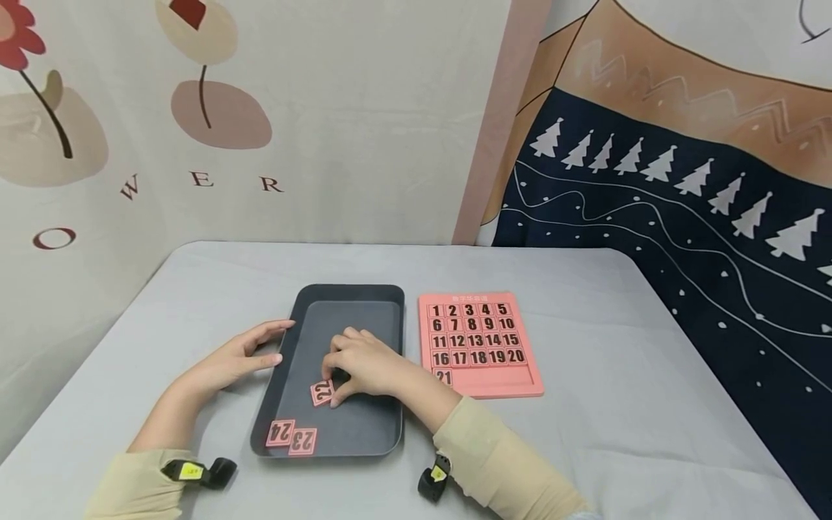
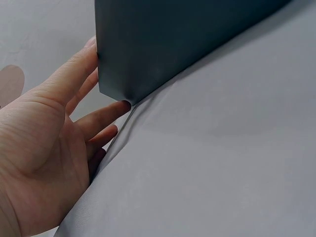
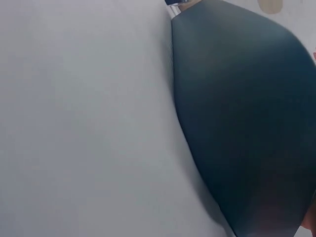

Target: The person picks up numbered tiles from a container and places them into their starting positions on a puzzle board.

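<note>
A dark grey tray (image 1: 354, 426) lies on the table, and my right hand (image 1: 367, 365) reaches into it. Its thumb and forefinger pinch a pink number tile (image 1: 320, 393) marked 22. Two more tiles, 24 (image 1: 280, 432) and 23 (image 1: 302, 441), lie side by side in the tray's near left corner. My left hand (image 1: 237, 357) is at the tray's left rim with fingers extended; in the left wrist view its fingertips touch the tray's outer wall (image 2: 148, 44). The right wrist view shows mostly the tray's outer side (image 3: 242, 108), with the hand nearly all hidden.
Right of the tray lies a pink number board (image 1: 529, 375) with tiles 1 to 21 in rows; my right forearm partly covers its lower left corner. A pale cloth (image 1: 624, 419) covers the table. Printed curtains (image 1: 364, 144) hang behind.
</note>
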Tool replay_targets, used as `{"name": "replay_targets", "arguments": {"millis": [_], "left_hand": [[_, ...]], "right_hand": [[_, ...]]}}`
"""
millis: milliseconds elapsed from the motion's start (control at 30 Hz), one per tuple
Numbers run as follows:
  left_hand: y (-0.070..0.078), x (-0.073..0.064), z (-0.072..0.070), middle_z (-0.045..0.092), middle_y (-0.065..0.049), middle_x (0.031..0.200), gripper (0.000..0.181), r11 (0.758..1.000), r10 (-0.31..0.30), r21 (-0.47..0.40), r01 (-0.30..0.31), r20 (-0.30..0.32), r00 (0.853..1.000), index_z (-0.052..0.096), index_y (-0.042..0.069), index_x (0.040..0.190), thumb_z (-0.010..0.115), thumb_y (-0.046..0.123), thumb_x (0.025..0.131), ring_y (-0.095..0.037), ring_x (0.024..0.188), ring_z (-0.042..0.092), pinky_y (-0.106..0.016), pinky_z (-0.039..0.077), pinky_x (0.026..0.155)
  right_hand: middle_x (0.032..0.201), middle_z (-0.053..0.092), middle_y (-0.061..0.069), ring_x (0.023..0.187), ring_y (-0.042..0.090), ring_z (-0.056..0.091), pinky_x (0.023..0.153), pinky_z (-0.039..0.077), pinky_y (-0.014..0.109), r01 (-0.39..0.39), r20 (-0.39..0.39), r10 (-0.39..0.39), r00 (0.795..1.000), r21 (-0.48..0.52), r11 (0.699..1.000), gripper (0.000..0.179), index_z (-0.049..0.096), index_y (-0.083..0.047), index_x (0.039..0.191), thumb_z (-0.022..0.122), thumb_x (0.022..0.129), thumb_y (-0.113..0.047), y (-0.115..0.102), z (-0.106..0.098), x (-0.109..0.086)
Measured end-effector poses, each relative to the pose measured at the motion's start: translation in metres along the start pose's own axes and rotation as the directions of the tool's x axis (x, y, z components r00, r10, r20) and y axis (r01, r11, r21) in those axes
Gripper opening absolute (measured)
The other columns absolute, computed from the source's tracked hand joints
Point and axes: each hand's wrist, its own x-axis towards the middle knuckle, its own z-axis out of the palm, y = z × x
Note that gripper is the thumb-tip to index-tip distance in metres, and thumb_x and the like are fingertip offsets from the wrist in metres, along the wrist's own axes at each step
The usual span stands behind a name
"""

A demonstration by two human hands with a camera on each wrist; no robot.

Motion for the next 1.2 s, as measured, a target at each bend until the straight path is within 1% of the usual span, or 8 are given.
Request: {"name": "replay_targets", "arguments": {"millis": [200, 300, 433, 500, 600, 800, 1000, 1200], "left_hand": [[0.001, 0.001, 0.0, 0.038, -0.024, 0.144, 0.057, 1.0, -0.001, -0.001, 0.001, -0.003, 1.0, 0.035, 0.005, 0.146, 0.06, 0.013, 0.095, -0.043, 0.131, 0.029, -0.06, 0.026, 0.1], [0.001, 0.001, 0.0, 0.039, -0.022, 0.144, 0.057, 1.0, 0.004, 0.006, -0.004, -0.007, 1.0, 0.036, 0.006, 0.146, 0.06, 0.013, 0.095, -0.036, 0.131, 0.032, -0.039, 0.031, 0.103], [0.002, 0.0, -0.001, 0.04, -0.021, 0.144, 0.057, 1.0, 0.001, 0.014, -0.001, -0.01, 1.0, 0.037, 0.007, 0.146, 0.061, 0.015, 0.095, -0.034, 0.131, 0.033, -0.014, 0.031, 0.093], [0.003, 0.0, -0.001, 0.04, -0.021, 0.144, 0.057, 1.0, -0.004, 0.015, 0.004, -0.009, 1.0, 0.036, 0.006, 0.146, 0.061, 0.015, 0.095, -0.04, 0.131, 0.031, -0.016, 0.031, 0.094], [0.003, 0.0, -0.001, 0.039, -0.021, 0.144, 0.058, 1.0, -0.007, 0.014, 0.007, -0.009, 1.0, 0.036, 0.007, 0.146, 0.061, 0.016, 0.095, -0.039, 0.132, 0.031, -0.016, 0.031, 0.094], [0.002, -0.001, 0.0, 0.039, -0.02, 0.144, 0.057, 1.0, 0.016, -0.003, -0.016, -0.005, 1.0, 0.037, 0.007, 0.146, 0.061, 0.013, 0.095, -0.029, 0.131, 0.034, -0.011, 0.03, 0.093], [0.003, -0.001, 0.0, 0.038, -0.022, 0.145, 0.057, 1.0, 0.01, 0.003, -0.01, -0.006, 1.0, 0.036, 0.006, 0.146, 0.061, 0.014, 0.095, -0.04, 0.132, 0.03, -0.011, 0.03, 0.092], [0.006, -0.001, 0.0, 0.037, -0.023, 0.145, 0.057, 1.0, 0.003, 0.005, -0.003, -0.002, 1.0, 0.036, 0.004, 0.145, 0.061, 0.014, 0.095, -0.043, 0.133, 0.028, -0.011, 0.03, 0.092]], "right_hand": [[0.095, 0.048, -0.014, 0.088, 0.006, 0.038, 0.075, 0.029, 0.02, -0.024, -0.085, 0.022, 0.996, -0.016, 1.0, 0.041, 0.07, -0.028, 0.091, 0.072, 0.068, -0.062, -0.002, -0.001, -0.008], [0.094, 0.049, -0.014, 0.086, 0.006, 0.038, 0.074, 0.029, 0.02, -0.039, -0.153, 0.037, 0.988, -0.008, 0.999, 0.042, 0.07, -0.026, 0.091, 0.073, 0.068, -0.062, -0.003, -0.006, -0.017], [0.094, 0.049, -0.011, 0.086, 0.007, 0.038, 0.077, 0.03, 0.022, -0.055, -0.237, 0.057, 0.97, 0.015, 0.998, 0.042, 0.07, -0.024, 0.089, 0.075, 0.069, -0.06, -0.004, -0.014, -0.031], [0.094, 0.05, -0.01, 0.087, 0.008, 0.039, 0.079, 0.031, 0.023, -0.068, -0.267, 0.071, 0.961, 0.021, 0.997, 0.041, 0.069, -0.023, 0.089, 0.076, 0.069, -0.059, -0.003, -0.017, -0.04], [0.094, 0.049, -0.01, 0.089, 0.009, 0.039, 0.081, 0.033, 0.026, -0.092, -0.3, 0.098, 0.949, 0.035, 0.995, 0.04, 0.069, -0.023, 0.087, 0.077, 0.069, -0.058, 0.001, -0.021, -0.052], [0.094, 0.049, -0.01, 0.091, 0.01, 0.04, 0.082, 0.036, 0.03, -0.159, -0.351, 0.179, 0.919, 0.084, 0.984, 0.038, 0.067, -0.023, 0.083, 0.08, 0.067, -0.054, 0.01, -0.027, -0.081], [0.092, 0.051, -0.008, 0.089, 0.014, 0.042, 0.081, 0.036, 0.034, -0.218, -0.435, 0.242, 0.867, 0.107, 0.97, 0.037, 0.065, -0.021, 0.081, 0.086, 0.064, -0.046, 0.025, -0.031, -0.107], [0.089, 0.051, -0.005, 0.088, 0.018, 0.044, 0.081, 0.035, 0.038, -0.316, -0.459, 0.34, 0.821, 0.131, 0.94, 0.041, 0.064, -0.017, 0.079, 0.088, 0.06, -0.043, 0.037, -0.029, -0.129]]}}
